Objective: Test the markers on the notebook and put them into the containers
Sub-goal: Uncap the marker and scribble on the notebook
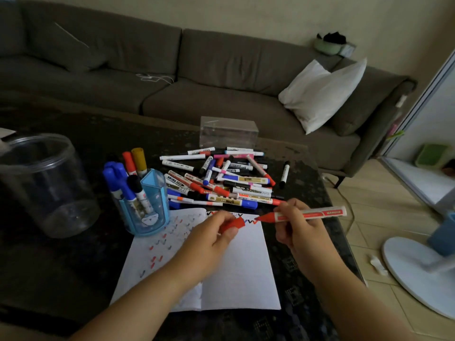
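An open notebook [236, 267] lies on the dark table, with red, blue and black squiggles on both pages. My right hand [299, 230] grips an uncapped red marker [312, 214]; its tip touches the top of the right page beside a fresh red zigzag. My left hand [214, 232] pinches the marker's red cap [234, 223] just left of the tip. A pile of several markers [221, 178] lies behind the notebook. A blue pen holder [150, 205] at the notebook's top left holds several markers. A clear round jar [44, 183] stands empty at the left.
A clear rectangular box [229, 131] stands behind the pile. One black marker [284, 174] lies apart to the right. The table edge runs down the right, with a white fan base [416, 271] on the floor beyond. A grey sofa [197, 77] with a white pillow [322, 92] lies behind.
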